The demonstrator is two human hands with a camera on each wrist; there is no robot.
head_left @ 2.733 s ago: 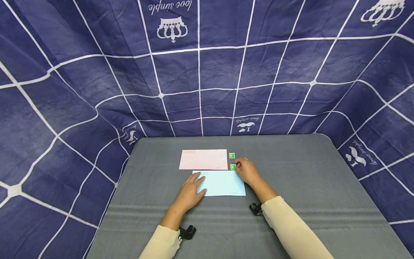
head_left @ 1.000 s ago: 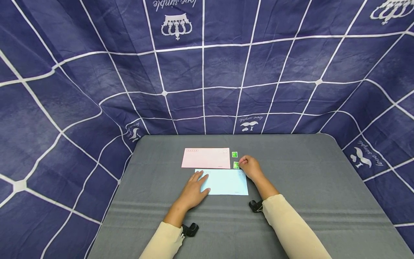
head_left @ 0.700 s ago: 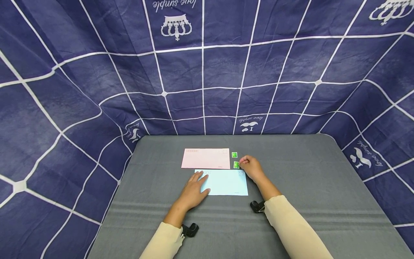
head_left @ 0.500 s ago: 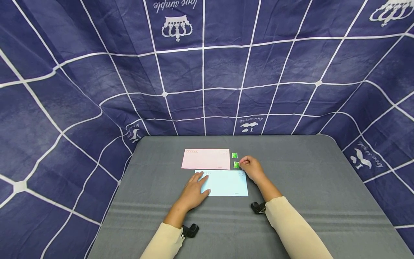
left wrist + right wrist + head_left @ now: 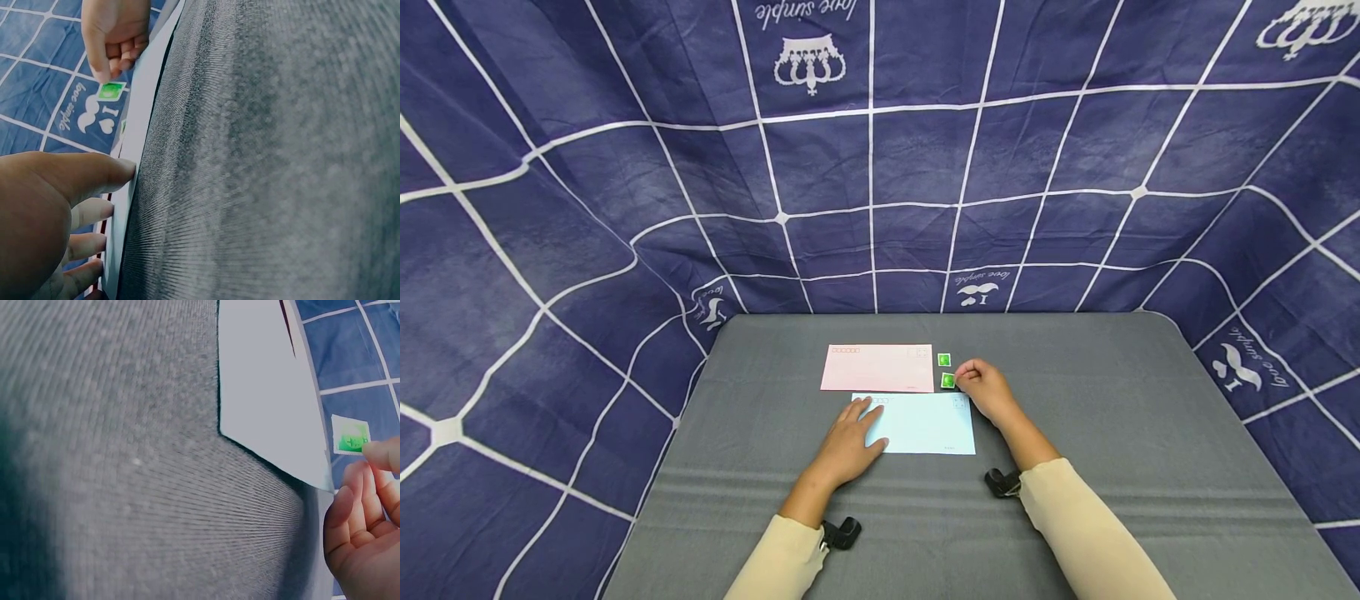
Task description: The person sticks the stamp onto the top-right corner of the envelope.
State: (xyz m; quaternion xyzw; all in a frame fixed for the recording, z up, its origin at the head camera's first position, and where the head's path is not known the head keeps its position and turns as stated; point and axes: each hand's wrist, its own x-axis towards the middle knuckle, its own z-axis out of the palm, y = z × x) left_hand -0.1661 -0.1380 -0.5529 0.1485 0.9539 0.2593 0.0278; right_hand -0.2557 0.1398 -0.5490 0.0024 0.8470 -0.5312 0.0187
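Note:
Between the fingertips of my right hand (image 5: 987, 390) is a small green stamp (image 5: 948, 381) with a white border, pinched at its edge. In the right wrist view the stamp (image 5: 351, 434) stands out past the fingertip, above the level of the table. My left hand (image 5: 842, 446) lies with fingers spread on the left end of a light blue envelope (image 5: 925, 425). Its thumb rests near the envelope's front edge. Behind this lies a pink envelope (image 5: 880, 368). A second green stamp (image 5: 944, 360) sits just right of the pink envelope.
The table (image 5: 1120, 433) has a grey cloth cover with a few creases. A dark blue curtain (image 5: 910, 158) with white grid lines hangs behind it and at both sides. Each wrist carries a small black camera (image 5: 842, 533).
Since the earliest frame, my right hand has drawn slightly back to the right from the blue envelope's corner, stamp at its fingertips. Over the last second both hands stay nearly still.

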